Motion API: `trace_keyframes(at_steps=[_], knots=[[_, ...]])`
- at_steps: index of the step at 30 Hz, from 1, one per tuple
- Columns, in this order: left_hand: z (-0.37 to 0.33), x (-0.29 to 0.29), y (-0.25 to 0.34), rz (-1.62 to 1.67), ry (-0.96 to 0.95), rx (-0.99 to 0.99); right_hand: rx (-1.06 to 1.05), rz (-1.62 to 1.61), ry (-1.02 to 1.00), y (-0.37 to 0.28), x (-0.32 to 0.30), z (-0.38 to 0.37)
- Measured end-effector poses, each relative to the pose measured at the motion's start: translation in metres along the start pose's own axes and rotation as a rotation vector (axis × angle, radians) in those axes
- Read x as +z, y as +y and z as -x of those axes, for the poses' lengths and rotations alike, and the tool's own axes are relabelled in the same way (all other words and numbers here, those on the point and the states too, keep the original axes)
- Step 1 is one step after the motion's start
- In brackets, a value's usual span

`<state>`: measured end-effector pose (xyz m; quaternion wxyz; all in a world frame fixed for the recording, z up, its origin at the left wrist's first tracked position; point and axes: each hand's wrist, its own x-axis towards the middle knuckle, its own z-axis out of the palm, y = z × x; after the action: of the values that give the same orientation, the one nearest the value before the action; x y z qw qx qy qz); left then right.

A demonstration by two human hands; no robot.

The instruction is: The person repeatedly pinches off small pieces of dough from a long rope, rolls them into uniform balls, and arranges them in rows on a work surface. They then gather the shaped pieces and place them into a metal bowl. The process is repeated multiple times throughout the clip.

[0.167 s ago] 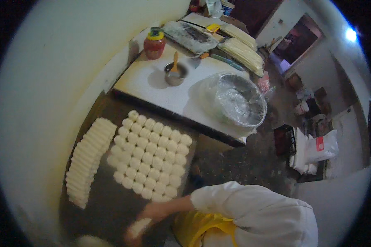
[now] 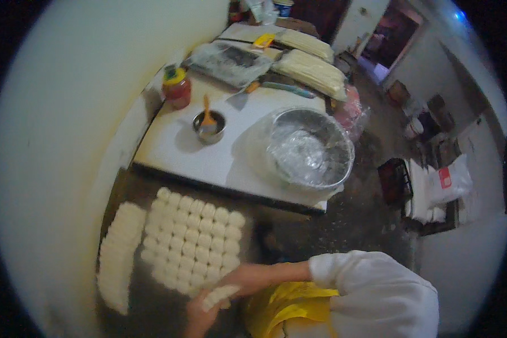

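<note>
A pale, elongated piece of dough (image 2: 221, 296) lies between my two hands, just off the near edge of a block of dough balls. My left hand (image 2: 199, 316) is closed on its lower left side. From the right, out of a white sleeve, comes my right hand (image 2: 243, 279), its fingers closed on the dough's upper side and somewhat blurred. The dough balls (image 2: 194, 239) sit in tight rows on a dark surface. Left of them runs a long row of flat dough pieces (image 2: 120, 256), pressed side by side.
Beyond the dough stands a white table (image 2: 169, 143) with a dark edge. It holds a metal bowl with a brush (image 2: 209, 127), a red jar (image 2: 177, 93), a large plastic-lined basin (image 2: 310, 149), a covered tray (image 2: 228, 65) and bagged pale strips (image 2: 312, 70). A dark crate (image 2: 395, 181) stands right.
My view has shifted, so the table and dough sit lower and further left. Both hands, with the dough piece, have moved up and right, close to the near rows of balls.
</note>
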<state>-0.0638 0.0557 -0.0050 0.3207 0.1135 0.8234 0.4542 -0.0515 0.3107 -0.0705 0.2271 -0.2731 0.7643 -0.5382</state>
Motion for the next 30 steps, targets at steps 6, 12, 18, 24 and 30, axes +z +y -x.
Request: trace_keyframes(at_steps=[6,12,18,24,30], knots=[[-0.263,0.111,0.179,-0.139,-0.277,0.784,0.136,0.408,0.691,0.018,-0.228,0.187],[-0.430,0.207,0.268,-0.639,0.129,0.903,0.239,1.033,0.815,0.127,-0.399,0.255],[-0.436,0.215,0.227,-0.974,0.052,0.755,0.540,0.923,0.544,0.166,-0.423,0.261],[-0.434,0.220,0.225,-1.040,0.020,0.814,0.321,1.050,0.541,0.197,-0.451,0.209],[-0.411,0.217,0.250,-0.823,0.082,0.794,0.475,0.712,0.503,0.214,-0.464,0.181]])
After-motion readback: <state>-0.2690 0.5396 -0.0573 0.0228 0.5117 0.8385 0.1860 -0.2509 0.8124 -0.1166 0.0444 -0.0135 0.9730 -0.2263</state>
